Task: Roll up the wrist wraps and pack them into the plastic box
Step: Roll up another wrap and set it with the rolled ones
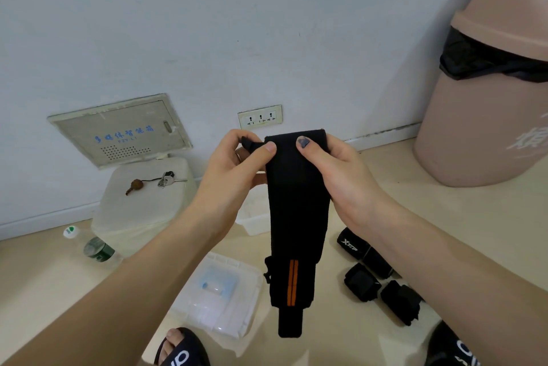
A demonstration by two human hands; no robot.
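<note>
A black wrist wrap (296,211) with two orange stripes hangs unrolled in front of me. My left hand (234,175) pinches its top left corner, thumb on the front. Its top right corner is pinched by my right hand (338,175), thumb also on the front. Three rolled black wraps (373,273) lie on the floor at the right. A clear plastic box (255,217) sits on the floor behind the hanging wrap, partly hidden. Its clear lid (216,294) lies flat on the floor below my left forearm.
A white foam box (142,205) with keys on top stands by the wall at the left. A water bottle (95,247) lies beside it. A pink bin (486,92) with a black liner stands at the right. My sandalled feet show at the bottom edge.
</note>
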